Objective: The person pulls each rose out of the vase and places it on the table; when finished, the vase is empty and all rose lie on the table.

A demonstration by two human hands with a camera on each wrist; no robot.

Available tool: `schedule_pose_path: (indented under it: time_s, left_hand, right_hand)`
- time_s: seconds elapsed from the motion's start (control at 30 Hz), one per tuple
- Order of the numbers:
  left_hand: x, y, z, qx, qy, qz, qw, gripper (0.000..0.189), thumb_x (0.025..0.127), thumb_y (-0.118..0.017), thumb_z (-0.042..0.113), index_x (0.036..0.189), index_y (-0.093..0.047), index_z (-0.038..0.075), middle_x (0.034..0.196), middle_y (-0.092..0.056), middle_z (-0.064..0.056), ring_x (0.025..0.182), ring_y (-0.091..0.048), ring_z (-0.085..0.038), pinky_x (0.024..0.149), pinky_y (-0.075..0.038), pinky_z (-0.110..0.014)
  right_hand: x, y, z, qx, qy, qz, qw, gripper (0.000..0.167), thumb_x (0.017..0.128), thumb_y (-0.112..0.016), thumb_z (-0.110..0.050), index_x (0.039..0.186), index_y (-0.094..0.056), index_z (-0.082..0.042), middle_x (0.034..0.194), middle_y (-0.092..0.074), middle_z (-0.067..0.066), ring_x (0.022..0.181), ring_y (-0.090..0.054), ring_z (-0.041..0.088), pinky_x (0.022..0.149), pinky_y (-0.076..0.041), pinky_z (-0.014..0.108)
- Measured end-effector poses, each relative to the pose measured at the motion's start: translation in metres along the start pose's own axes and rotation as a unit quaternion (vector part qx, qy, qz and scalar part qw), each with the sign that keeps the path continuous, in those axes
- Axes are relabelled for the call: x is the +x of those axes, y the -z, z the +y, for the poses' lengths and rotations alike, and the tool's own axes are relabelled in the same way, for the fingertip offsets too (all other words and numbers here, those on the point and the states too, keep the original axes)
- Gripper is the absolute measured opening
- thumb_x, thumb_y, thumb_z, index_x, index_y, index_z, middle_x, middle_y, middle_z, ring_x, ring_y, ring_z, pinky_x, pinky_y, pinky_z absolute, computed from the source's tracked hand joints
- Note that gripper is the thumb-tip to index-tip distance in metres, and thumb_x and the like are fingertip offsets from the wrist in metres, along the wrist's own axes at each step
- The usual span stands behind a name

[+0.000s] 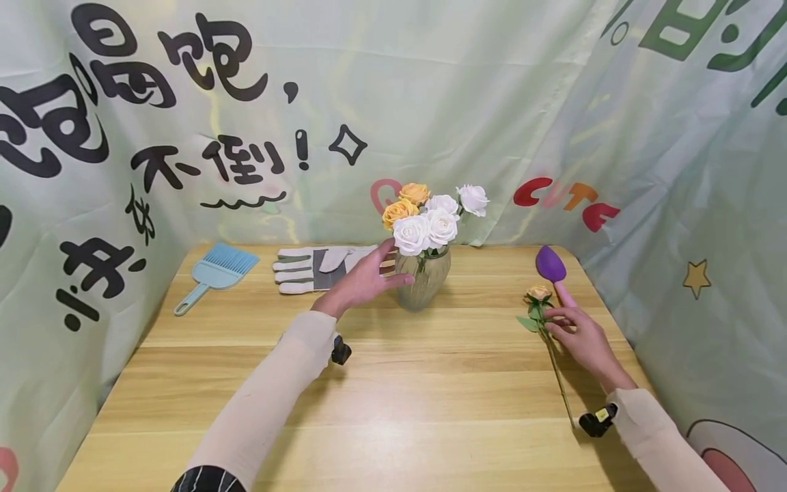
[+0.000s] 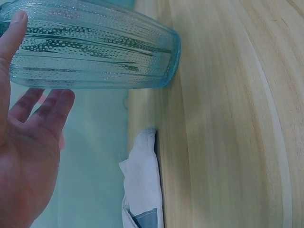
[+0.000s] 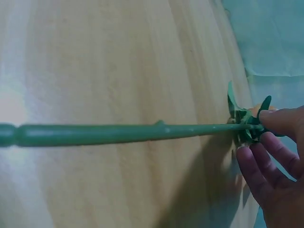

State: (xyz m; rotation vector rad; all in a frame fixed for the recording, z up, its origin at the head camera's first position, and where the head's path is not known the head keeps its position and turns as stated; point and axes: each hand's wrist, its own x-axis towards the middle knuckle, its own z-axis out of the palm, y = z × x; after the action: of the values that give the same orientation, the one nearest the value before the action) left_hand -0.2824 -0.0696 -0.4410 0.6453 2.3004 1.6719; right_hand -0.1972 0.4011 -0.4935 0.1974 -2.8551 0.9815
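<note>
A ribbed clear glass vase (image 1: 425, 283) stands upright at the back middle, holding several white roses (image 1: 424, 229) and two orange roses (image 1: 401, 213). My left hand (image 1: 363, 279) is at its left side, thumb and fingers spread around it. In the left wrist view the fingers look fairly straight beside the glass vase (image 2: 104, 57); whether they touch it I cannot tell. On the right, my right hand (image 1: 581, 339) pinches a single pale orange rose (image 1: 540, 294) just below its bloom. Its green stem (image 3: 109, 134) runs toward the front, thumb and fingertips meeting near the leaves.
A purple spade with a pink handle (image 1: 551, 265) lies behind the right hand. White and grey work gloves (image 1: 296, 270) lie left of the vase. A blue brush (image 1: 218, 268) rests at the far left. Printed cloth (image 1: 430, 89) hangs behind the wooden table (image 1: 381, 383).
</note>
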Motion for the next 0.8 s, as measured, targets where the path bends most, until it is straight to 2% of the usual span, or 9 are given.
schedule_pose_path:
  time_s: [0.07,0.17,0.27,0.37,0.43,0.6,0.7,0.8]
  left_hand:
    - [0.000,0.000,0.000,-0.003,0.000,0.000,1.0000,0.094,0.098,-0.084,0.038,0.172,-0.028,0.027,0.171,-0.041,-0.010,0.157,-0.044,-0.038,0.127,-0.048,-0.053]
    - [0.001,0.000,0.000,-0.003,0.002,0.001,1.0000,0.094,0.098,-0.084,0.037,0.172,-0.028,0.027,0.171,-0.041,-0.010,0.157,-0.044,-0.037,0.126,-0.049,-0.051]
    - [0.001,0.000,-0.001,-0.001,0.003,0.001,1.0000,0.093,0.098,-0.084,0.036,0.172,-0.028,0.026,0.171,-0.041,-0.010,0.157,-0.045,-0.036,0.125,-0.050,-0.049]
    - [0.001,-0.001,-0.001,-0.002,0.003,0.001,1.0000,0.093,0.098,-0.084,0.035,0.172,-0.028,0.025,0.171,-0.042,-0.010,0.157,-0.045,-0.036,0.126,-0.050,-0.049]
    - [0.002,-0.001,0.000,-0.002,0.003,0.000,1.0000,0.093,0.098,-0.084,0.035,0.172,-0.028,0.025,0.171,-0.042,-0.010,0.157,-0.044,-0.037,0.126,-0.050,-0.050]
    - [0.002,-0.001,-0.001,0.002,0.000,-0.001,1.0000,0.095,0.098,-0.084,0.037,0.173,-0.027,0.026,0.171,-0.041,-0.011,0.157,-0.044,-0.038,0.126,-0.049,-0.051]
    - [0.002,0.000,-0.002,0.000,-0.001,0.000,1.0000,0.095,0.098,-0.085,0.038,0.173,-0.027,0.028,0.171,-0.041,-0.010,0.157,-0.044,-0.037,0.126,-0.049,-0.051]
    - [0.001,0.000,-0.002,-0.003,-0.001,0.000,1.0000,0.094,0.098,-0.085,0.037,0.172,-0.028,0.029,0.171,-0.041,-0.010,0.158,-0.043,-0.037,0.127,-0.049,-0.051]
  right_hand:
    - [0.000,-0.003,0.001,-0.003,0.007,-0.002,1.0000,0.024,0.103,-0.075,-0.007,0.126,-0.076,-0.001,0.148,-0.062,0.030,0.107,-0.070,0.016,0.084,-0.046,0.002]
    - [-0.001,-0.007,0.001,-0.002,0.021,0.000,0.9998,0.022,0.102,-0.076,-0.003,0.123,-0.076,0.000,0.139,-0.069,0.028,0.106,-0.072,0.015,0.085,-0.045,0.000]
    - [-0.002,-0.009,-0.001,-0.002,0.028,0.000,0.9996,0.021,0.102,-0.075,-0.003,0.123,-0.076,-0.001,0.128,-0.074,0.025,0.104,-0.067,0.002,0.086,-0.046,0.000]
    - [-0.002,-0.007,-0.003,-0.004,0.020,-0.001,0.9998,0.022,0.104,-0.074,-0.006,0.125,-0.076,-0.003,0.136,-0.071,0.026,0.102,-0.058,-0.011,0.085,-0.046,0.001]
    - [-0.002,-0.004,-0.005,-0.005,0.010,0.003,0.9999,0.023,0.105,-0.073,-0.009,0.127,-0.076,-0.004,0.139,-0.068,0.027,0.100,-0.054,-0.014,0.082,-0.048,0.003]
    - [0.004,0.010,-0.013,-0.007,0.008,0.044,0.9989,0.026,0.106,-0.072,-0.012,0.129,-0.074,0.000,0.125,-0.071,0.029,0.091,-0.051,-0.017,0.069,-0.051,0.009]
    - [0.013,0.020,-0.021,0.014,0.028,0.069,0.9972,0.029,0.107,-0.071,-0.012,0.131,-0.072,0.003,0.119,-0.071,0.027,0.091,-0.053,-0.019,0.072,-0.050,0.004]
    - [0.025,0.029,-0.035,0.050,0.043,0.080,0.9946,0.030,0.108,-0.070,-0.012,0.132,-0.071,0.004,0.119,-0.070,0.017,0.097,-0.057,-0.016,0.079,-0.050,-0.001]
